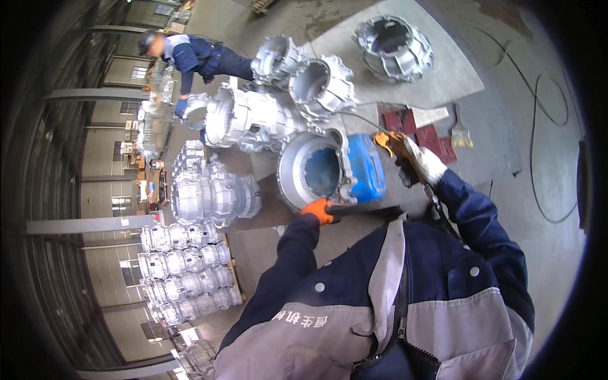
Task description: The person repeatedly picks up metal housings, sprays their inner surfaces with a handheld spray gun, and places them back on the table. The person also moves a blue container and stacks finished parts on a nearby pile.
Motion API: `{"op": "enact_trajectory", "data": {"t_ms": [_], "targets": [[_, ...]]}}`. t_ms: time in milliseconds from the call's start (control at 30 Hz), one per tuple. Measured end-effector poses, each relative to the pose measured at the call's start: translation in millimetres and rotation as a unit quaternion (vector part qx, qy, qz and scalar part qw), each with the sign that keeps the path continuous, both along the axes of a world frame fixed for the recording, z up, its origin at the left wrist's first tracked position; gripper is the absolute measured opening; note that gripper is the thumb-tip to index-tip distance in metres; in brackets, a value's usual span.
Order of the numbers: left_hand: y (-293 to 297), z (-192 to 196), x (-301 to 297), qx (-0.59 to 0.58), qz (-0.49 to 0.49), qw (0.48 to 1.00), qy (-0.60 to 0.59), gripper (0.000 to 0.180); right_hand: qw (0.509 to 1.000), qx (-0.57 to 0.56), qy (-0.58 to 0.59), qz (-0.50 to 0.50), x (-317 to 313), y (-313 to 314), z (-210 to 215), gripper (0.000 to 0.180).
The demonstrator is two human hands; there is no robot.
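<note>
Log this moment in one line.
orange-gloved left hand: at round silver metal housing; white-gloved right hand: holds orange-and-dark handheld tool; beside housing: blue plastic container

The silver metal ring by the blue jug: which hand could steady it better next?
Probably the left hand: its orange glove is at the metal ring's near edge. The right hand is farther off, past the blue jug, and seems busy with an orange tool.

The left hand (pixel 318 211), orange-gloved, touches the near rim of a silver metal housing (pixel 289 174); the right hand (pixel 427 162), white-gloved, grips an orange-levered tool (pixel 384 143) near a blue container (pixel 372 166); a co-worker (pixel 196 58) leans beside other housings (pixel 392 54); a brush (pixel 461 135) lies rightward.
</note>
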State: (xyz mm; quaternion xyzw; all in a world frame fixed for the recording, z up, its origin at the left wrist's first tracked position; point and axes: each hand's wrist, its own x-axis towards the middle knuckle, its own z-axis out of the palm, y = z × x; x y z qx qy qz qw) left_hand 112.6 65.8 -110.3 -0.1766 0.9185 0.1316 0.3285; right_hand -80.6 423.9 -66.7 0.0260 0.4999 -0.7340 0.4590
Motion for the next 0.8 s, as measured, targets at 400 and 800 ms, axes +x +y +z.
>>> {"op": "enact_trajectory", "data": {"t_ms": [400,800], "targets": [[21,-5,-6,-0.116,0.042,0.992,0.014,0.048,0.987,-0.090,-0.059,-0.116,4,19,-76,0.054],[1,-41,-3,-0.135,0.029,0.990,-0.005,0.065,0.976,-0.060,-0.168,-0.125,41,39,-129,0.043]]}}
